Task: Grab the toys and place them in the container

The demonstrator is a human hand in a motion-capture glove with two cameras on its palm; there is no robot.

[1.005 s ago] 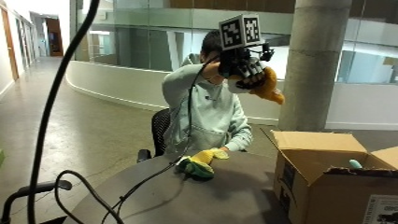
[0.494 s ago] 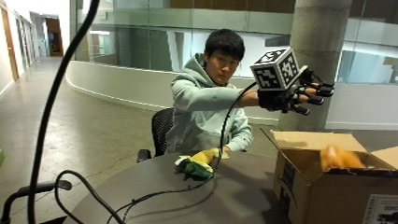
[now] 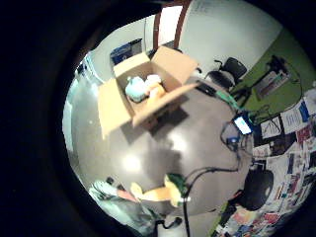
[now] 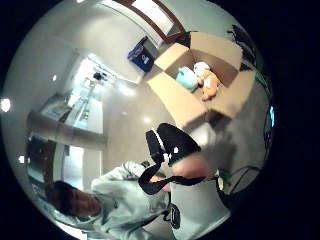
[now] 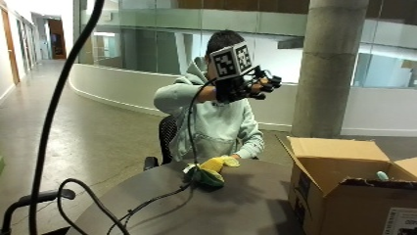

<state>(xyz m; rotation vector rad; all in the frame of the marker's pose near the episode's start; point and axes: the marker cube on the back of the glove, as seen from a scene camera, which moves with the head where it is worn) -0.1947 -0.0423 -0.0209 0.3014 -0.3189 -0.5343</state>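
Outside view first: we saw the gloved right hand [image 5: 251, 85] raised in front of the person's head, high above the table [image 5: 247, 210] and well apart from the cardboard box [image 5: 345, 196]; its fingers looked loosely curled and held nothing, though at that angle we could not be sure how far they were bent. A yellow and green plush toy [image 5: 212, 171] lay on the table near the person, beside the bare hand [image 5: 229, 160]. From the little finger side palm view, we looked down on the open box [image 3: 143, 89], which held a teal toy [image 3: 134, 89] and an orange toy [image 3: 155, 94], while the yellow and green toy [image 3: 165, 190] lay on the tabletop well away from it. From the thumb side palm view, the box [image 4: 200, 75] showed the same two toys inside. We judged the task partly done: two toys were in the container, and at least the one on the table was left to fetch.
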